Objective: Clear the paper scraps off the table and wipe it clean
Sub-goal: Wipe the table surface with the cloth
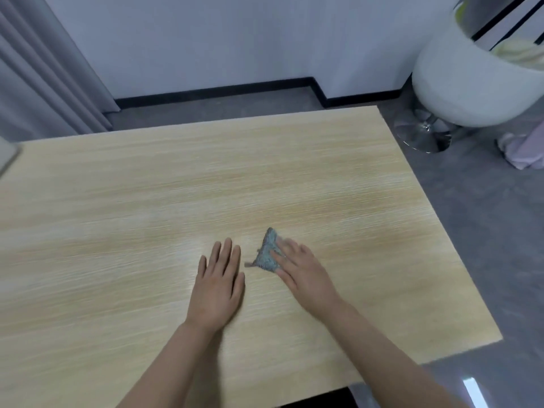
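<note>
A small grey-blue cloth lies crumpled on the light wooden table, a little right of its middle. My right hand presses flat on the cloth's right side, fingers spread over it. My left hand rests flat on the bare tabletop just left of the cloth, fingers apart and holding nothing. No paper scraps show on the table. The picture is blurred by motion.
A white tub chair on a chrome foot stands on the grey floor past the table's far right corner, with a pale bundle of fabric beside it. Grey curtains hang at the far left. A pale object touches the table's left edge.
</note>
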### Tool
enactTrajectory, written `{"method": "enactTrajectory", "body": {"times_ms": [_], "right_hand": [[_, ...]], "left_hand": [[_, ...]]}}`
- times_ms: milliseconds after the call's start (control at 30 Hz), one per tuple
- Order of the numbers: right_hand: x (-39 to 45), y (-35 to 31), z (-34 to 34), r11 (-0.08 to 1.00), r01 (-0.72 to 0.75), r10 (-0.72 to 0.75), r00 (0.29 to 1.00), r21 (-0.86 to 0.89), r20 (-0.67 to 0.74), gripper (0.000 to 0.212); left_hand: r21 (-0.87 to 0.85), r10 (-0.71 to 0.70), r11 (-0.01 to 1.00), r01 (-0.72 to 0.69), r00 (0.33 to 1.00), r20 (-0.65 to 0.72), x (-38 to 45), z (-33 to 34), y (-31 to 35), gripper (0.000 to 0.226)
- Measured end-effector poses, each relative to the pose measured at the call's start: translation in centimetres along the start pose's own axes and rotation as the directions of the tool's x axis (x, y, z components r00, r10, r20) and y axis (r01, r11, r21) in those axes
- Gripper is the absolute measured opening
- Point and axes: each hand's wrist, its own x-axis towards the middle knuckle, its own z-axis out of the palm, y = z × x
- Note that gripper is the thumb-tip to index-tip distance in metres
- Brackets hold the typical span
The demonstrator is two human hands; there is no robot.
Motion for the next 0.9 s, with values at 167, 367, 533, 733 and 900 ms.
{"method": "enactTrajectory", "body": {"times_ms": [167,367,533,733,900], "right_hand": [[-6.8,-2.6,2.2,0.984,0.178,-0.174,0.979,-0.028,0.110,0.045],[-1.6,3.1,-0.4,0.997,-0.034,0.037,0.998,-0.063,0.044,0.043],[3.4,6.7,-2.7,0.920,-0.391,0.391,0.920,0.015,0.002,0.047],[0.8,0.6,-0.1,0.980,-0.198,0.198,0.980,0.003,-0.021,0.047],[-5.4,-3.5,2.4,0.984,0.180,-0.178,0.980,-0.008,0.094,0.040]], "left_hand": [[0.060,0.022,0.998,-0.025,0.998,0.051,-2.8,-0.1,-0.1,0.055],[0.076,0.045,0.996,-0.048,0.998,0.045,-4.9,0.1,-0.4,0.056],[0.062,0.040,0.997,-0.043,0.998,0.050,-5.8,0.4,-0.2,0.060],[-0.006,0.049,0.999,-0.049,0.996,0.072,-6.1,0.2,-0.2,0.066],[0.062,0.069,0.995,-0.074,0.995,0.078,-6.4,0.1,-0.9,0.063]]}}
